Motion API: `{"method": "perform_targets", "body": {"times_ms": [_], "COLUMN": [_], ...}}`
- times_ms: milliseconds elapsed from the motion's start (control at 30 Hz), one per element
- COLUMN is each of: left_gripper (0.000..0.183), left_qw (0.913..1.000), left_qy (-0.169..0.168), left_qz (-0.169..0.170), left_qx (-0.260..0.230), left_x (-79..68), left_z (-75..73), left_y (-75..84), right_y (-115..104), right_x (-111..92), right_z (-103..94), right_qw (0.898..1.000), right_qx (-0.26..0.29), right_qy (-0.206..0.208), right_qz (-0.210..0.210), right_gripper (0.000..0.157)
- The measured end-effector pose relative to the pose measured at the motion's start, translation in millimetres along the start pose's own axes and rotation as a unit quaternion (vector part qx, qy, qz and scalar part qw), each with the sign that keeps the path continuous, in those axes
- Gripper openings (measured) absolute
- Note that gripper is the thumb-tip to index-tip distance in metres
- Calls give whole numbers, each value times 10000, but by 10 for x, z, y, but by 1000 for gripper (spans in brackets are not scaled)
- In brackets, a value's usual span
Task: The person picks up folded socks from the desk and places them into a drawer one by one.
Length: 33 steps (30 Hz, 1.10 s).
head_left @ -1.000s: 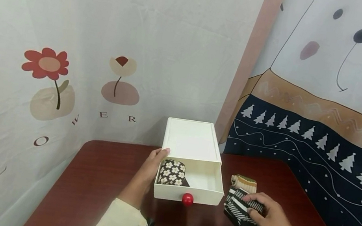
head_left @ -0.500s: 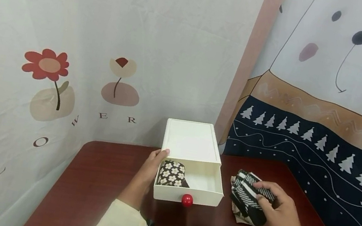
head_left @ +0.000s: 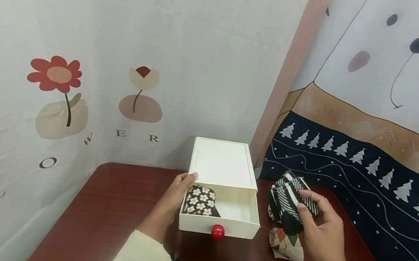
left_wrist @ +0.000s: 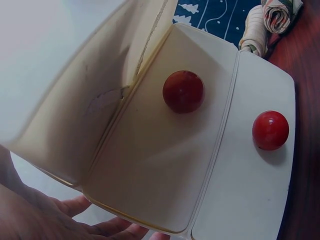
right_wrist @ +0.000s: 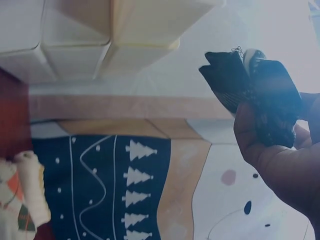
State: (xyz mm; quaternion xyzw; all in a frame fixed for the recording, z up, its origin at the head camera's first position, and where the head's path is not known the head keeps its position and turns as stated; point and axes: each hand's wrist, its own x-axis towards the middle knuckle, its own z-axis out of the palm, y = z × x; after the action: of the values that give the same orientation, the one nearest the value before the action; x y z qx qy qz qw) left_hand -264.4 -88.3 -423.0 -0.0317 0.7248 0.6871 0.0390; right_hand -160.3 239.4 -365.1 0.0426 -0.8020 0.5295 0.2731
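My left hand grips the left side of a white drawer box, thumb at its edge. Its top drawer, with a red knob, is pulled out. A folded black sock with cream flowers lies in that drawer's left part. My right hand pinches folded black-and-white socks between thumb and fingers, raised off the table to the right of the box. Below them lies a beige argyle sock, partly hidden. The right wrist view also shows the held socks.
Two more red knobs sit on closed lower drawers in the left wrist view. A rolled cream sock lies beside the argyle one. The dark red table meets a printed cloth backdrop behind and at the right.
My right hand has lifted the black-and-white socks up and away from the table, uncovering the argyle sock. My left hand and the drawer box have stayed put.
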Motion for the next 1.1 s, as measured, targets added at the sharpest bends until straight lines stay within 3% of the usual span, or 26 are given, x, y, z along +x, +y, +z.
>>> {"method": "perform_targets", "body": {"times_ms": [167, 333, 867, 1100], "left_gripper": [84, 85, 83, 83], "left_qw": [10000, 9999, 10000, 10000], "left_qy": [-7, -99, -72, -50], "left_qz": [-7, 10, -6, -1], "left_qx": [-20, -58, -52, -31], "left_x": [6, 23, 7, 5], "left_z": [6, 1, 5, 1], "left_y": [-8, -7, 13, 13], "right_y": [-139, -238, -304, -288], "right_x": [56, 78, 24, -30], "right_z": [171, 346, 721, 799], "right_qw": [9986, 9967, 9949, 9938], "right_qx": [401, 353, 542, 305], "right_qy": [-65, -306, -771, -1014], "right_qz": [353, 668, 347, 340], "right_gripper": [31, 35, 38, 43]}}
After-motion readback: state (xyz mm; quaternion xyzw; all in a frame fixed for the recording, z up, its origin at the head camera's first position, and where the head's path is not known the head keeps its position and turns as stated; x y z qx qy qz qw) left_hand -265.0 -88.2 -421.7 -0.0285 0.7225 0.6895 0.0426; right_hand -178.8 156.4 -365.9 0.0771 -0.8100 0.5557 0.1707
